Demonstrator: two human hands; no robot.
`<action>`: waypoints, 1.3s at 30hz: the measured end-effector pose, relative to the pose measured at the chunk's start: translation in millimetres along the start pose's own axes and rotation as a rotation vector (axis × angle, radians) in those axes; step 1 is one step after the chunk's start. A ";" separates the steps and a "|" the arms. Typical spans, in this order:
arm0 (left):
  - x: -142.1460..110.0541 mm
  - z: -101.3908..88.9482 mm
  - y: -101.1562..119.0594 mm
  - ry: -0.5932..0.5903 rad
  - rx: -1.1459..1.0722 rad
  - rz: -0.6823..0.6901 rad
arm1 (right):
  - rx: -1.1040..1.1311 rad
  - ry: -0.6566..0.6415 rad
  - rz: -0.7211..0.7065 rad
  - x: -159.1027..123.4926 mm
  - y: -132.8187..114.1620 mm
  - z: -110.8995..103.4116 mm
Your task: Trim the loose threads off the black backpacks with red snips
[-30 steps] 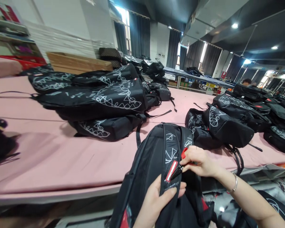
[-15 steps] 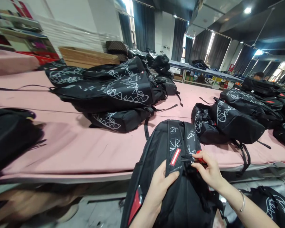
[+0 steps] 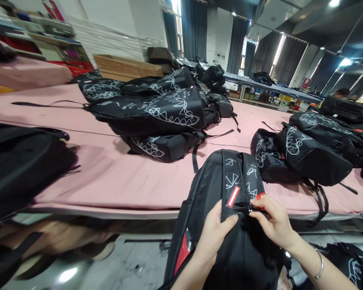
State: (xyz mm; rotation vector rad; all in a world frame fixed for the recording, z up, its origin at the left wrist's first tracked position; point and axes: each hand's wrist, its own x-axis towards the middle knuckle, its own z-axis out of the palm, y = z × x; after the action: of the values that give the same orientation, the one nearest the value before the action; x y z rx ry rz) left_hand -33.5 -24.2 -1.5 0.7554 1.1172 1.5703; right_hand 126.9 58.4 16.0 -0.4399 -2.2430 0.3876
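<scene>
Dark curtains point(image 3: 194, 30) hang by bright windows point(image 3: 179, 25) beside pale walls point(image 3: 105, 25).

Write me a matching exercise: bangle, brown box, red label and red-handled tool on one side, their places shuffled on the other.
1. Silver metal bangle
2. Long brown cardboard box
3. Small red label
4. Black tool with red handles

A. On the black fabric shoulder strap
B. In the bare right hand
C. Behind the heaped black backpacks
D. Around the right forearm

Pairs: 1-D; 2-C; 3-A; 4-B
</scene>
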 end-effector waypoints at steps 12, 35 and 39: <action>5.1 2.8 -5.6 0.007 -0.027 0.011 | -0.202 0.010 -0.028 -5.4 -7.2 10.8; 5.5 8.6 -6.4 0.063 0.038 -0.002 | -0.434 0.046 -0.055 -10.1 -16.2 19.0; 6.0 8.6 -5.2 0.077 0.079 0.011 | -0.484 0.039 -0.076 -6.5 -19.6 17.7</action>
State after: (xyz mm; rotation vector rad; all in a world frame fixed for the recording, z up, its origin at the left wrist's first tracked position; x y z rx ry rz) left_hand -25.6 -15.8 -3.5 0.7599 1.2399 1.5832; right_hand 113.8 35.8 8.5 -0.6008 -2.2981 -0.2112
